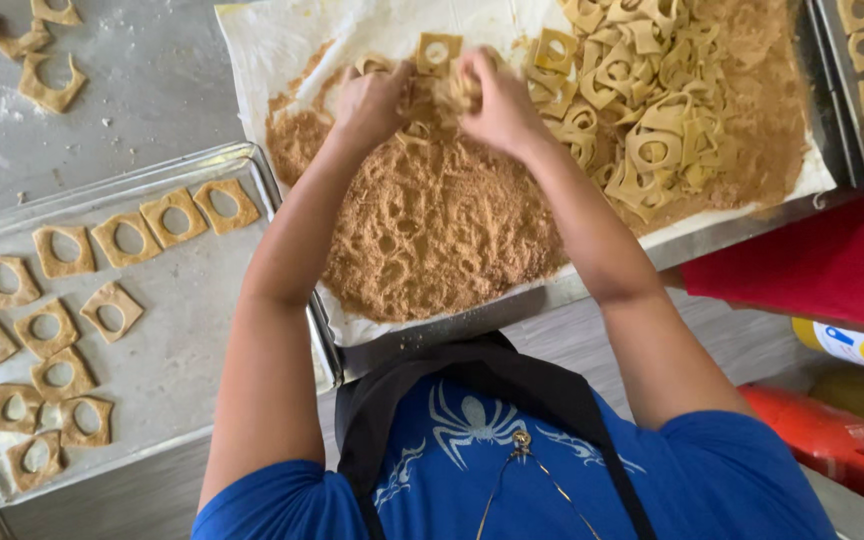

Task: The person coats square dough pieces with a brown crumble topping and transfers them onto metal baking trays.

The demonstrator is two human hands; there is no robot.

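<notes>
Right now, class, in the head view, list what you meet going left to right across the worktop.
Metal baking tray of coated square dough rings → brown crumb heap on the paper-lined tray → left hand → right hand → pile of plain dough rings → red cloth.

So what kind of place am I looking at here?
Likely a bakery or food-production kitchen: metal baking tray of square dough cut-outs, a lined tray of brown crumb coating, and both hands working dough pieces.

Blue short-sleeved shirt (722, 470), white spider print, black apron straps (512, 375)
</notes>
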